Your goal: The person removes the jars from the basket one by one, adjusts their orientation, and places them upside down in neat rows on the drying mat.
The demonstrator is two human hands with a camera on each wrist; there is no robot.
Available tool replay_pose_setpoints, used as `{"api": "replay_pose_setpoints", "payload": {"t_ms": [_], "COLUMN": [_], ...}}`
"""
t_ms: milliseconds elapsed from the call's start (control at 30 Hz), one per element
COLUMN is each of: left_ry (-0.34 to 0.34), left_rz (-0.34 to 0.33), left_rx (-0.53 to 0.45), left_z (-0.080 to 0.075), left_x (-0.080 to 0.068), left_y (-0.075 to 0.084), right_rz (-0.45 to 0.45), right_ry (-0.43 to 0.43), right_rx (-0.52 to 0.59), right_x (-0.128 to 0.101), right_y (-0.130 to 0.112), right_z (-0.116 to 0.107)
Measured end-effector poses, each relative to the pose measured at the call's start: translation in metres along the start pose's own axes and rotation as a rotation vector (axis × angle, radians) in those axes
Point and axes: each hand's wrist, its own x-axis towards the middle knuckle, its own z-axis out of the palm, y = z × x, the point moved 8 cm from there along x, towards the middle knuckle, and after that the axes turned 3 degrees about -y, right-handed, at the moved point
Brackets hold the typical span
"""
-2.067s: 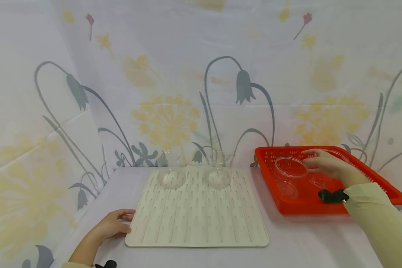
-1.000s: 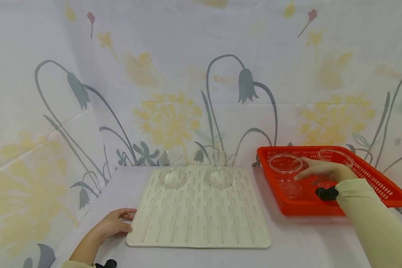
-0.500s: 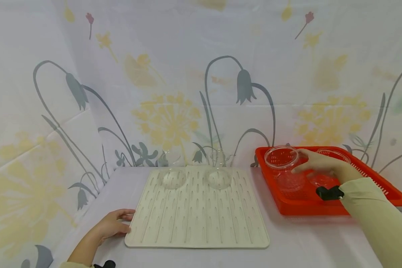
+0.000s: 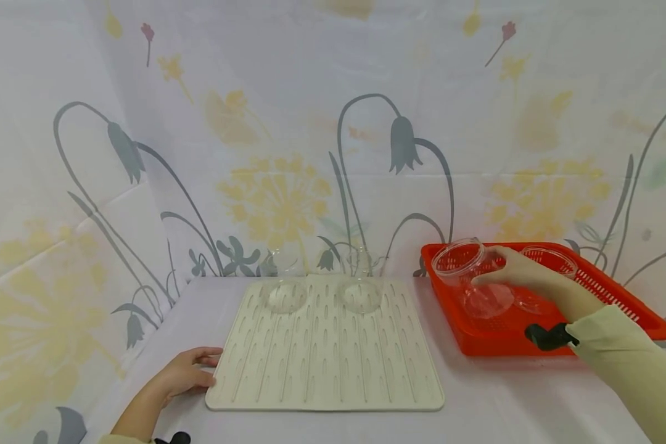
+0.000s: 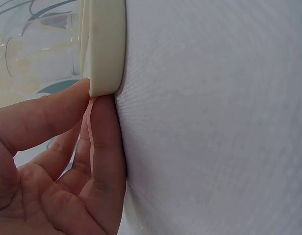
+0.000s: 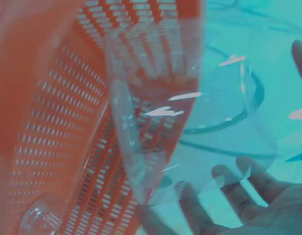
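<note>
My right hand [image 4: 524, 274] grips a clear glass dish [image 4: 459, 259], lifted and tilted above the left end of the red basket [image 4: 633, 305]. In the right wrist view the dish [image 6: 190, 117] fills the frame, with my fingers [image 6: 244, 196] curled under its rim and the basket's mesh [image 6: 58, 137] behind it. My left hand [image 4: 191, 373] rests on the table, fingers straight against the near left corner of the cream ribbed mat [image 4: 324, 357]. The left wrist view shows those fingertips [image 5: 99, 137] touching the mat's edge [image 5: 106, 44].
Two clear glass vessels [image 4: 285, 290] [image 4: 361, 287] stand at the mat's far edge. Another dish [image 4: 549, 259] sits at the basket's back, and clear pieces [image 4: 488, 302] lie on its floor. A floral cloth [image 4: 311, 154] covers the table and back wall.
My right hand has picked the dish up from the basket, raised it and tipped it toward the left. The left hand has not moved.
</note>
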Motion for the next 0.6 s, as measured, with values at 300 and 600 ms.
{"api": "replay_pose_setpoints", "payload": {"t_ms": [300, 600], "left_ry": [0.011, 0.006], "left_rz": [-0.007, 0.029], "left_rx": [0.03, 0.004], "left_z": [-0.001, -0.002], "left_x": [0.001, 0.0], "left_y": [0.0, 0.006], "right_rz": [0.031, 0.025], "right_ry": [-0.003, 0.085], "right_rx": [0.047, 0.01], "right_x": [-0.01, -0.014], "right_y": [0.001, -0.007], "right_z": [0.007, 0.008]}}
